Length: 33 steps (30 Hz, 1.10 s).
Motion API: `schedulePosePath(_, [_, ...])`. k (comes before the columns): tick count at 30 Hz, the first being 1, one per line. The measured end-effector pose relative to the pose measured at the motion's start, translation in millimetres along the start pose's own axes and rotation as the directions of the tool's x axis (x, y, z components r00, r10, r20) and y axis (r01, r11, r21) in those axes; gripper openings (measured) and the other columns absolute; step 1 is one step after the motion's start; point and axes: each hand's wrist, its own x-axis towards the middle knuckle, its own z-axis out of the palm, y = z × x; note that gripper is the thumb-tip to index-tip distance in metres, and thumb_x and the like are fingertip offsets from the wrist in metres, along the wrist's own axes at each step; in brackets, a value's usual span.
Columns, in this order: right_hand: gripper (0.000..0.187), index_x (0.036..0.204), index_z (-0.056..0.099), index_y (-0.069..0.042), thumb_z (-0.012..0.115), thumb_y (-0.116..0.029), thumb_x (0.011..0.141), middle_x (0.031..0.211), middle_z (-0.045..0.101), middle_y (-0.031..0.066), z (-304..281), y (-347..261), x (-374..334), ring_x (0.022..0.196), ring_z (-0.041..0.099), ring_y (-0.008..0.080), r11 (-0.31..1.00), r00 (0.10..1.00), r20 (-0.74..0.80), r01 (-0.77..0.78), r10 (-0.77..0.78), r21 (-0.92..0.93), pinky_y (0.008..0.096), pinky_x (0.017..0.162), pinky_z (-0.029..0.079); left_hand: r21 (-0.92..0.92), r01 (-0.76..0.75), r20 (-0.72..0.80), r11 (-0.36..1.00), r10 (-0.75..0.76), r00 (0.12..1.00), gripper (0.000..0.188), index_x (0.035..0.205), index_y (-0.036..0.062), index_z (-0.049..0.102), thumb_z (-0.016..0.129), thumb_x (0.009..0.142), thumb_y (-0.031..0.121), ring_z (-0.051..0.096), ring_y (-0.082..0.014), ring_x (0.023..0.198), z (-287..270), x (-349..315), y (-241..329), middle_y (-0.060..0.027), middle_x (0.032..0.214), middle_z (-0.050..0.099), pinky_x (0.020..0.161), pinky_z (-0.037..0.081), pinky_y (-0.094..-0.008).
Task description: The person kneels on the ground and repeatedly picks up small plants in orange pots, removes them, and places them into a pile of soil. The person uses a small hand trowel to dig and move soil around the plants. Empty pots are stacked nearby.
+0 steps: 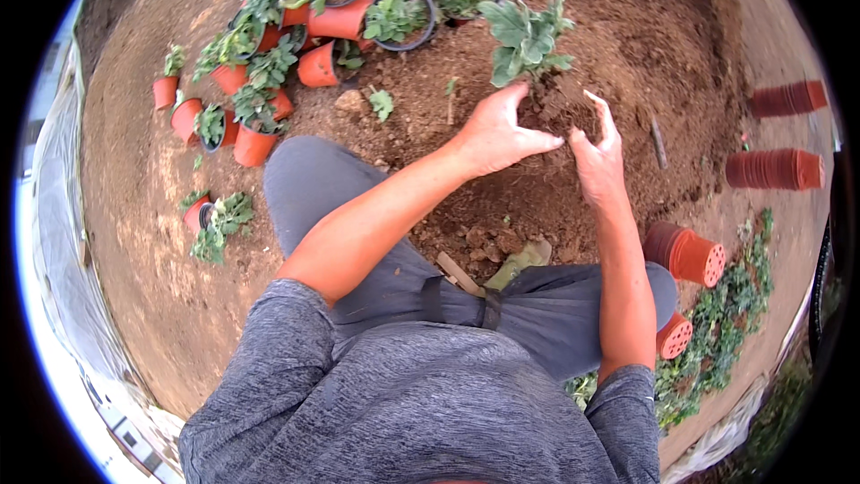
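Observation:
A green leafy plant (527, 40) with a dark clump of soil and roots (560, 103) is between my two hands, over the heap of brown soil (663, 45). My left hand (497, 133) grips the clump from the left, its thumb in front and its other fingers partly hidden by soil and leaves. On the opposite side, my right hand (598, 157) holds the clump with thumb and forefinger curved round it. The leaves lean up and away from me, slightly left of the clump.
Orange-red pots of plants (336, 18) lie piled at the far left, with several more (255, 143) nearer. Stacked pots (685, 253) and nested rows (775, 170) are at right, beside strewn green plants (717, 350). A stick (658, 143) lies on the soil.

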Motion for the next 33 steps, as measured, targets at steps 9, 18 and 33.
schedulePosePath(9, [0.043, 0.13, 0.051, 0.0, 0.058, -0.005, 0.088, 0.119, 0.058, 0.0069, 7.7, -22.8, -9.4, 0.106, 0.054, 0.0144, 0.708, 0.94, 0.11, -0.316, 0.322, 0.632, 0.0312, 0.094, 0.046, -0.014, 0.116, -0.063, 0.993, -0.117, 0.991, 0.063, 0.125, -0.012, 0.049, 0.072, 0.086, 0.031, 0.054, -0.0177, 0.112, -1.9, 0.8, 5.3, -0.0182, 0.124, 0.058, 0.094, 0.046, -0.0313])
schedulePosePath(18, [0.044, 0.128, 0.051, 0.001, 0.055, 0.0, 0.084, 0.112, 0.062, 0.0092, 6.9, 5.6, -5.5, 0.1, 0.056, 0.0141, 0.988, 0.985, -0.096, -0.14, 0.146, 0.066, 0.0289, 0.092, 0.046, -0.399, 0.153, -0.006, 0.904, -0.169, 0.986, 0.05, 0.13, -0.0033, 0.047, 0.068, 0.086, 0.008, 0.059, -0.0167, 0.105, 11.0, -5.7, 2.4, -0.0101, 0.119, 0.06, 0.094, 0.048, -0.0323])
schedulePosePath(33, [0.033, 0.116, 0.06, -0.004, 0.07, -0.014, 0.087, 0.11, 0.065, 0.0044, 4.9, -6.3, 6.0, 0.097, 0.06, 0.017, 0.996, 0.998, -0.058, 0.027, -0.032, -0.081, 0.0352, 0.088, 0.047, 0.768, -0.221, 0.095, 0.601, 0.235, 0.967, 0.056, 0.114, 0.007, 0.057, 0.075, 0.06, 0.007, 0.062, -0.0364, 0.095, 7.7, -6.9, -11.6, -0.0137, 0.105, 0.06, 0.081, 0.053, -0.0429])
